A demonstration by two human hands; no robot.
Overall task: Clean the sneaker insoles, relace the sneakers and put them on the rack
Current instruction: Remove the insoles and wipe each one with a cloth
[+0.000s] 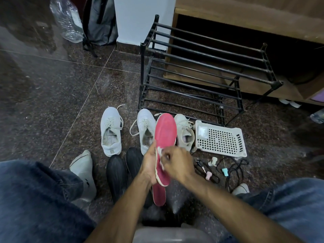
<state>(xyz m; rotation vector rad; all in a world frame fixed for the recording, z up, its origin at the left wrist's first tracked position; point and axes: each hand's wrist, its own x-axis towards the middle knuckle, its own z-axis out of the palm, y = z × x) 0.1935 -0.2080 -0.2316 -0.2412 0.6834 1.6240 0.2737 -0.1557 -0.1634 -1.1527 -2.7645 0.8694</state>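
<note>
Near centre, above the floor (52,102), left hand (149,165) grips the pink insole (165,130) upright by its edge, steadying it while right hand (177,163) pinches a white wipe (160,151) against its face for cleaning.

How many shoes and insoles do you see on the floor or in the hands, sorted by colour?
White sneakers: 3
Black shoes: 2
Pink insoles: 2
Total: 7

Dim indoor light, pale glare on the polished floor (57,71), wide-angle bending and soft blur at edges.
</note>
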